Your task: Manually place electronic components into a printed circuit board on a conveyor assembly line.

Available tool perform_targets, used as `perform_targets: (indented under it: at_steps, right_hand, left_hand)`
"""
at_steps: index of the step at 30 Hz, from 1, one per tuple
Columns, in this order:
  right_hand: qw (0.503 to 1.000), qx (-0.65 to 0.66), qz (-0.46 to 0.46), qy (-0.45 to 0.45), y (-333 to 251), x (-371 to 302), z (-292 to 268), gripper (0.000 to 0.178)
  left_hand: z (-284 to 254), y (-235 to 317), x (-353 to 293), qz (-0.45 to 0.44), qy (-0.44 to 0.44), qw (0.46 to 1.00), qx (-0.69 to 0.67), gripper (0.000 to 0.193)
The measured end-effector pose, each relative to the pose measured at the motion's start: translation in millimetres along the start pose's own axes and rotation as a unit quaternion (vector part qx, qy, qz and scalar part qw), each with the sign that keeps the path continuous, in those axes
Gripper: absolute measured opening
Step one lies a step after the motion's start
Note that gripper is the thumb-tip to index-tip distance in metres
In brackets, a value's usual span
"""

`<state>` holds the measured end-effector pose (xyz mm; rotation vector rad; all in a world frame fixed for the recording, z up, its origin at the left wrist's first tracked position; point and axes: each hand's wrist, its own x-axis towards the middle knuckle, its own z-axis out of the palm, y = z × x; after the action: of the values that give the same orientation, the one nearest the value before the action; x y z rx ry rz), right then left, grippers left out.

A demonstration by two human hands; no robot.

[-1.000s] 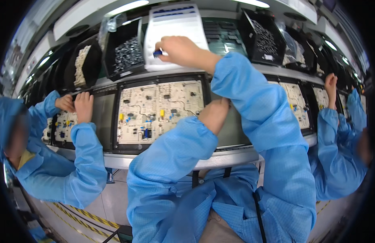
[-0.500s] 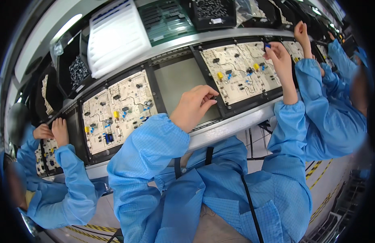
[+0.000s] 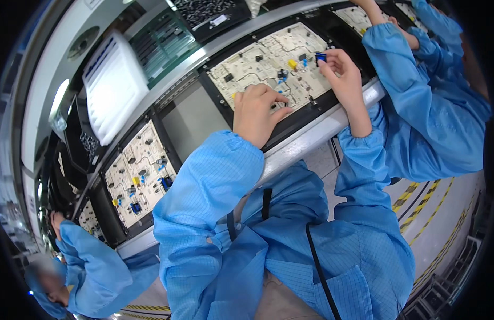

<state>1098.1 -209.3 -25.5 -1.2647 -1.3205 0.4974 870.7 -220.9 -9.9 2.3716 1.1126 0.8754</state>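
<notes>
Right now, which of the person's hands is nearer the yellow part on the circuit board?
Right. The right hand is just beside the yellow part; the left hand rests farther off, at the circuit board's near edge.

White printed sheet [image 3: 112, 85] — upper left

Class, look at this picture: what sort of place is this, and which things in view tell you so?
Most likely an electronics assembly line. Circuit boards lie in black frames along a long bench, people in blue smocks work side by side, and the right hand holds a small blue part over a board.
</notes>
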Motion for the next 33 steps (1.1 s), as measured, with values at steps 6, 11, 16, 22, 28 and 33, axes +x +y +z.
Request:
perform_targets:
  at_steps: [6,11,16,22,28,33]
  right_hand:
    - [1.0,-0.007,-0.02,-0.016,-6.3,-2.7,-5.6,0.02]
    - [0.999,-0.021,-0.027,-0.017,-7.1,-2.6,-7.2,0.019]
    - [0.999,-0.033,-0.031,-0.019,-12.2,-2.4,-9.3,0.019]
    - [0.998,-0.046,-0.038,-0.023,-9.6,-2.3,-10.8,0.02]
    - [0.998,-0.051,-0.032,-0.032,-11.6,-1.0,-12.5,0.02]
    - [0.997,-0.056,-0.049,-0.034,-5.1,0.7,-13.1,0.02]
  left_hand:
    - [6.8,4.8,1.7,-0.018,0.019,0.995,0.094,0.02]
    - [5.8,6.0,1.9,-0.022,0.014,0.992,0.121,0.021]
    - [5.9,6.1,1.1,-0.029,0.018,0.992,0.121,0.022]
    - [4.2,5.7,0.1,-0.04,0.009,0.991,0.128,0.021]
    - [6.3,4.7,0.1,-0.03,0.025,0.992,0.124,0.021]
    - [5.2,5.1,-0.2,-0.037,0.024,0.991,0.123,0.02]
